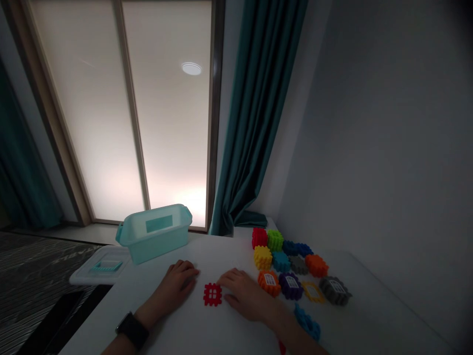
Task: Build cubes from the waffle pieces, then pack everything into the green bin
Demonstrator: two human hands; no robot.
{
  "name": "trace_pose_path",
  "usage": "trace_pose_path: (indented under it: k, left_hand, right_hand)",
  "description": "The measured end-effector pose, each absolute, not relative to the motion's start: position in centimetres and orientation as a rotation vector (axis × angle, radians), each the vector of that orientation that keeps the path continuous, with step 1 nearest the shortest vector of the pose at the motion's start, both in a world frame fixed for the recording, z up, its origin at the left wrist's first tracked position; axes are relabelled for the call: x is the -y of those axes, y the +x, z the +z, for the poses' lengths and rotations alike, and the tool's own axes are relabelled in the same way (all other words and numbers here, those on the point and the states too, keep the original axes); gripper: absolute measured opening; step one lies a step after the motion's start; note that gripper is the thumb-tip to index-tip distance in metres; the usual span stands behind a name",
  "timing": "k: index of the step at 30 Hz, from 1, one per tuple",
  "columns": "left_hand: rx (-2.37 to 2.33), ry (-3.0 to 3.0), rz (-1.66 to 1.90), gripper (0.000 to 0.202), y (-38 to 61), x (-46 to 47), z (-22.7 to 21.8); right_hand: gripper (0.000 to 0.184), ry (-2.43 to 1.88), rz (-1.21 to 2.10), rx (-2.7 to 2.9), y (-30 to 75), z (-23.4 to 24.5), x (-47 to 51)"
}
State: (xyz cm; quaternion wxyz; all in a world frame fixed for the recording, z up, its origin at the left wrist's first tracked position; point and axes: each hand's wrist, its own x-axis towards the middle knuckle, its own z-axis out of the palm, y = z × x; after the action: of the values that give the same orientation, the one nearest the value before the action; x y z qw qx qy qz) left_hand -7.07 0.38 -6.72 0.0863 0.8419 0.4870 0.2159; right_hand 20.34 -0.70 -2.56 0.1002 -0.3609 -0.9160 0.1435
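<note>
A flat red plastic tile [212,294] with notched edges and a window pattern lies on the white table between my hands. My left hand [180,281] rests on the tabletop to its left, apart from it, with fingers loosely bent and nothing in them. On the tile's other side, my right hand [240,292] lies with its fingers stretched out. Its fingertips are close to the tile's upper right corner; whether they touch it I cannot tell. Beyond the right hand lies an orange notched block stack [269,282] with a white grid panel.
Several stacks of notched pieces stand at the right, including yellow [263,258], purple [290,286] and grey [334,290] ones. Blue pieces [307,323] lie beside my right forearm. A teal bin [158,246] stands at the back left, near a translucent lid [79,273] at the table's edge.
</note>
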Motion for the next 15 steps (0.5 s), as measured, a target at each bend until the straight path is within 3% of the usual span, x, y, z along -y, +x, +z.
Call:
trace_pose_path:
  k: [8, 15]
  left_hand:
    - [-1.402, 2.494, 0.639, 0.034, -6.8, -0.6, -7.7]
    - [-1.417, 2.437, 0.634, 0.034, -6.4, 0.2, -6.1]
  right_hand:
    - [0.031, -1.472, -0.11, 2.631, 21.7, -2.5, -2.2]
    - [0.027, -1.476, -0.133, 2.689, 21.0, -2.7, -4.6]
